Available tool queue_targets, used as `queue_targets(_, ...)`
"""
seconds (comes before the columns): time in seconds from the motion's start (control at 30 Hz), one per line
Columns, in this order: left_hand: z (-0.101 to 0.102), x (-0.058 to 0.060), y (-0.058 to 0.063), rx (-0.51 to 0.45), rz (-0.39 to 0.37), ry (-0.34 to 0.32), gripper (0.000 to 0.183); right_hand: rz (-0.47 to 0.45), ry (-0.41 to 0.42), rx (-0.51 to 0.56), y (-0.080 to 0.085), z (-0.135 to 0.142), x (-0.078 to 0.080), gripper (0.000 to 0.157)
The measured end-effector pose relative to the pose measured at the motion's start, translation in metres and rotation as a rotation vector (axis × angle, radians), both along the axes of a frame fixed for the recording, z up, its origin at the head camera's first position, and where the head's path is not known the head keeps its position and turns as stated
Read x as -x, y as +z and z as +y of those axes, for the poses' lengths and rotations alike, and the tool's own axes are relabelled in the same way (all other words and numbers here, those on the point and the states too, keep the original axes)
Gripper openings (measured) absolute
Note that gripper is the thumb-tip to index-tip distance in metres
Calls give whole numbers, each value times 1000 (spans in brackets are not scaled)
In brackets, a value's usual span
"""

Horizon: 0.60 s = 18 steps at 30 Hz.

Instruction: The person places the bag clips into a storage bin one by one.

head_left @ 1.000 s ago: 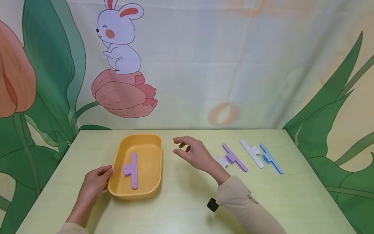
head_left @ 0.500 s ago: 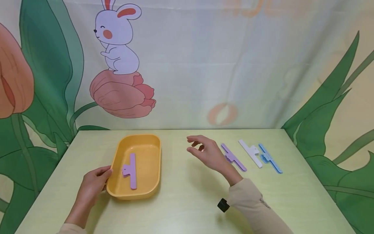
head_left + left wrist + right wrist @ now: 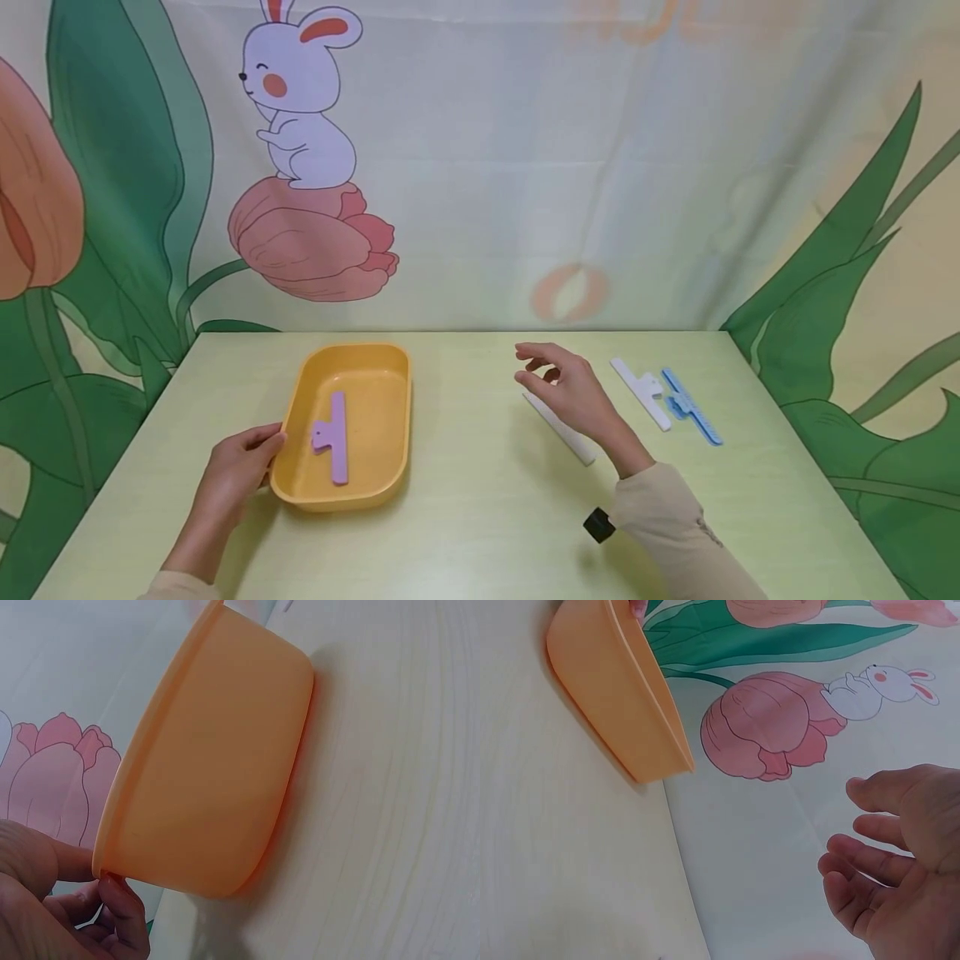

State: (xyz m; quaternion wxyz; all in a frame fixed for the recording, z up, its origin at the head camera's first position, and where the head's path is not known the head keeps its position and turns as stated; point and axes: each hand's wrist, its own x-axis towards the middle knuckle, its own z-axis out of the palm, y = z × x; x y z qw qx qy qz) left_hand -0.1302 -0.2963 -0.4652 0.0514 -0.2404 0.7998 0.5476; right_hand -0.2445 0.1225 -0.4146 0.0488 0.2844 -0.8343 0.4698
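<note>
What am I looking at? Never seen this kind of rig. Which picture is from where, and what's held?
No robot: each grip is a person's bare hand. The wide picture comes from a camera on the head, looking forward and down; the smaller two come from cameras on each wrist. On the table are a yellow tray with a purple clip inside, a white clip, a blue clip and a white strip partly hidden behind the right grip. The left grip pinches the tray's rim; the right one hovers, holding nothing.
</note>
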Motion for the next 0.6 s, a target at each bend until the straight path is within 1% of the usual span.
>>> queue_targets(0.27, -1, -1, 0, 6, 14, -3, 52, -8, -44, 3, -3, 24, 3, 38)
queue_targets(0.4, 0, -1, 0, 6, 11, -4, 52, -31, -72, 2, -4, 41, 4, 39)
queue_targets(0.5, 1, 0, 0, 4, 6, -3, 52, -45, -94, -7, -6, 54, 4, 40)
queue_targets(0.6, 1, 0, 0, 2, 2, -3, 52, -33, -120, -29, -9, 66, 5, 39)
